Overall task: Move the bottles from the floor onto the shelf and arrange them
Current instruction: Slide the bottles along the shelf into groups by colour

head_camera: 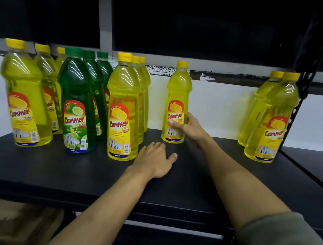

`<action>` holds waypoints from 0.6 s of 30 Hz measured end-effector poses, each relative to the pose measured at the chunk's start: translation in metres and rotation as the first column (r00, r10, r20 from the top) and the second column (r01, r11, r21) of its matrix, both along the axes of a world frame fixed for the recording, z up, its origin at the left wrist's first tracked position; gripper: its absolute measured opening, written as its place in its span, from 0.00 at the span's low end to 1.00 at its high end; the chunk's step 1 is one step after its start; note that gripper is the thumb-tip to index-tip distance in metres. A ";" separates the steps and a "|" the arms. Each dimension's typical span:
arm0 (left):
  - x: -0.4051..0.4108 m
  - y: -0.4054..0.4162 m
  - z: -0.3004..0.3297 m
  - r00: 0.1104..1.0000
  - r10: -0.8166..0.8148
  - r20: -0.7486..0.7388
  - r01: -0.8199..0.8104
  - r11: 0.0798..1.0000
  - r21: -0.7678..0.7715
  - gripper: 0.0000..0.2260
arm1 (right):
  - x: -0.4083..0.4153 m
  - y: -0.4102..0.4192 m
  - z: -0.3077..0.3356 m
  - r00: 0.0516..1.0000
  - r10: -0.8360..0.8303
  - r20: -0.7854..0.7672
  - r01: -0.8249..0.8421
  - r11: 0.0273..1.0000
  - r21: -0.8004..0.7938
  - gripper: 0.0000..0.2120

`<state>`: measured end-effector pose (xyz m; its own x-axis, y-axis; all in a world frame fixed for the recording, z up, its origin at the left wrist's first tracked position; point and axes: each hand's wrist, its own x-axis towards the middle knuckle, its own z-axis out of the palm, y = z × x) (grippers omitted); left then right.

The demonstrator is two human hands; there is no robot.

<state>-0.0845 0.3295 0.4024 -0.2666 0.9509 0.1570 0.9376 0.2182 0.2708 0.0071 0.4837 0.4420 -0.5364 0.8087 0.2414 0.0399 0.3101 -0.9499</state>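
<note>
Shelf (190, 183) of flat black board carries every bottle in view, all upright. The lone yellow bottle (177, 102) stands by itself toward the back of the board, well apart from the rows on either side: clear plastic full of bright yellow liquid, a yellow screw cap, a narrow neck widening to sloped shoulders with moulded ribs, and a red-and-yellow label reading "Cammer" over a lemon picture. The right hand (187, 127) grips it low on the body from the right side, thumb across the front of the label and fingers curled round behind. The left hand (154, 159) lies palm down on the bare board in front of it, fingers relaxed and slightly spread, holding nothing; its fingertips sit just beside the base of the front bottle in the middle yellow row (124, 107). That row runs three deep toward the white wall (216, 107). To its left stands a green row (78, 103), also three deep, its front label marked "Lime" with a lime picture and a green cap. Farther left is another yellow row (25, 94) of three. At the right end, a yellow pair (272, 116) stands one behind the other near the black shelf upright (304, 90).
</note>
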 end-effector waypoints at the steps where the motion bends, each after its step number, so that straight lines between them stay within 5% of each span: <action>1: -0.001 0.001 0.000 1.000 0.002 0.001 -0.002 1.000 0.001 0.31 | -0.005 0.004 0.000 1.000 -0.001 -0.003 0.001 1.000 0.000 0.31; 18: -0.003 0.001 0.000 1.000 -0.013 0.016 0.014 0.998 -0.065 0.32 | -0.028 0.026 -0.008 0.995 -0.067 -0.076 0.070 0.997 0.032 0.27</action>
